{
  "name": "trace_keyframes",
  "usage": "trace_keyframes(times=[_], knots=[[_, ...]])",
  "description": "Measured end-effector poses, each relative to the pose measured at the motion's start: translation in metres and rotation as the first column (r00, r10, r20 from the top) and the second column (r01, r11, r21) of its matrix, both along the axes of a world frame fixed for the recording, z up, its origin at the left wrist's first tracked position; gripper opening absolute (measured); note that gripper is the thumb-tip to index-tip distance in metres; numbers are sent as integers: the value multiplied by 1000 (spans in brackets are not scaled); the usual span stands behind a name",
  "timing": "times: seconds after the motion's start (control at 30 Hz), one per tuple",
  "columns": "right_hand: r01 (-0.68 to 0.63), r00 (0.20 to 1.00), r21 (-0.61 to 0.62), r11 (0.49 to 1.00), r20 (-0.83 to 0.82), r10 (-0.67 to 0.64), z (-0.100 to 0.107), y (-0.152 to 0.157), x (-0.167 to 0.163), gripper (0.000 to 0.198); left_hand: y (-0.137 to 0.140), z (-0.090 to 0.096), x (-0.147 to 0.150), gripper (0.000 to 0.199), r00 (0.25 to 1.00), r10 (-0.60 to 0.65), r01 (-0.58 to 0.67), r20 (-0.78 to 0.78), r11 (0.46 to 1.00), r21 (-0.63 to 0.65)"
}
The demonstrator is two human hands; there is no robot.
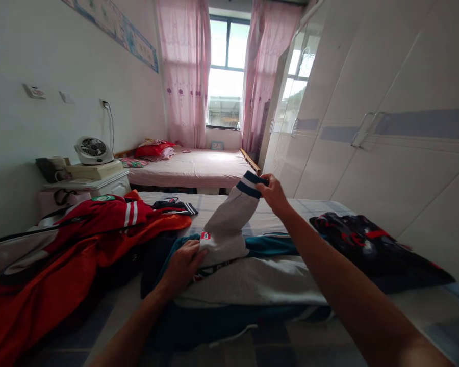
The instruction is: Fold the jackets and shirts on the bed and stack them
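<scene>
A grey and teal jacket (248,278) lies spread across the bed in front of me. Its grey sleeve (229,216) is raised off the bed, ending in a navy cuff with a white stripe. My right hand (272,193) pinches the cuff at its edge and holds it up. Lower down, my left hand (183,265) rests closed on the sleeve's other end, beside a small red and white patch; the fingertips are partly hidden. Teal fabric shows behind the sleeve and along the front.
Red and orange clothes (84,239) are heaped on the left of the checked bed (275,336). A dark folded garment (367,250) lies at the right. Beyond are a fan (94,149) on a cabinet, a second bed (199,168) and a white wardrobe (367,102).
</scene>
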State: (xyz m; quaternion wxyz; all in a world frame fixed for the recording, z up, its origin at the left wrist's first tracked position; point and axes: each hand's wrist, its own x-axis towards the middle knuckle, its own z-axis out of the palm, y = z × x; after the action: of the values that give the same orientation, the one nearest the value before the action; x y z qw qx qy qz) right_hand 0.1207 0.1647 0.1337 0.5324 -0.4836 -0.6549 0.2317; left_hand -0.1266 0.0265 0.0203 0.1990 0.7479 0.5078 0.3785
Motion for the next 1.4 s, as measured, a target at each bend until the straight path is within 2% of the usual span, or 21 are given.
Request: trace_keyframes(times=[0.1, 0.2, 0.3, 0.4, 0.47, 0.53, 0.6, 0.67, 0.73, 0.77, 0.83, 0.9, 0.97, 1.03, 1.1, 1.13, 1.2, 1.27, 1.3, 1.33, 1.4], knots=[[149, 983, 95, 984, -124, -137, 37, -26, 34, 26, 6, 14, -4, 32, 961, -25, 85, 276, 974, -208], [121, 947, 60, 991, -306, -97, 50, -56, 66, 25, 9, 28, -9, 33, 865, -4, 198, 502, 921, -335], [113, 885, -47, 992, -449, -122, 29, -82, 101, 23, 10, 33, -15, 37, 839, -25, 295, 544, 861, -414], [143, 836, -246, 959, -489, -250, -14, -100, 134, 21, 11, 28, -11, 46, 906, -91, 303, 413, 822, -482], [142, 805, -368, 919, -497, -324, -41, -110, 149, 31, 12, 25, -3, 46, 954, -127, 247, 273, 849, -467], [89, 798, -425, 901, -510, -320, -55, -119, 159, 40, 14, 25, 5, 39, 978, -138, 191, 154, 888, -418], [0, 804, -426, 905, -538, -253, -55, -128, 166, 37, 14, 30, 9, 35, 979, -144, 189, 142, 903, -385], [-63, 780, -372, 926, -598, -187, -45, -135, 173, 28, 12, 38, 8, 36, 954, -131, 238, 271, 879, -413], [-53, 751, -282, 958, -644, -148, -34, -140, 179, 26, 11, 45, 4, 38, 907, -102, 295, 409, 847, -443], [-32, 755, -253, 967, -640, -143, -32, -141, 182, 27, 11, 46, 2, 38, 900, -96, 301, 426, 843, -446], [33, 828, -274, 961, -531, -180, -36, -142, 186, 31, 15, 43, 0, 36, 958, -117, 223, 263, 878, -424], [125, 935, -348, 929, -271, -227, -52, -141, 188, 32, 22, 34, 4, 33, 994, -113, 102, -9, 926, -364], [241, 968, -364, 900, 28, -249, -72, -140, 189, 30, 26, 23, 12, 28, 980, -62, 2, -189, 953, -304], [318, 941, -329, 889, 226, -252, -87, -139, 189, 28, 24, 17, 23, 28, 971, 16, -77, -240, 966, -247], [337, 916, -288, 896, 320, -242, -92, -138, 189, 31, 16, 16, 34, 34, 952, 78, -111, -296, 989, -97], [330, 909, -266, 906, 348, -229, -93, -138, 190, 34, 10, 16, 40, 37, 941, 74, -80, -330, 997, -5], [323, 891, -218, 921, 398, -218, -91, -139, 191, 37, -2, 17, 48, 40, 908, -23, 80, -417, 989, 121], [345, 840, -177, 922, 497, -219, -92, -138, 195, 36, -11, 17, 50, 38, 857, -179, 241, -484, 968, 68], [365, 795, -156, 918, 565, -220, -93, -137, 198, 34, -12, 17, 48, 36, 845, -215, 254, -490, 967, 12], [386, 741, -128, 914, 633, -225, -94, -135, 201, 32, -11, 17, 44, 37, 851, -205, 221, -483, 975, -26], [402, 643, -44, 914, 724, -248, -96, -127, 207, 30, -2, 20, 32, 42, 887, -50, 58, -459, 998, 3]])
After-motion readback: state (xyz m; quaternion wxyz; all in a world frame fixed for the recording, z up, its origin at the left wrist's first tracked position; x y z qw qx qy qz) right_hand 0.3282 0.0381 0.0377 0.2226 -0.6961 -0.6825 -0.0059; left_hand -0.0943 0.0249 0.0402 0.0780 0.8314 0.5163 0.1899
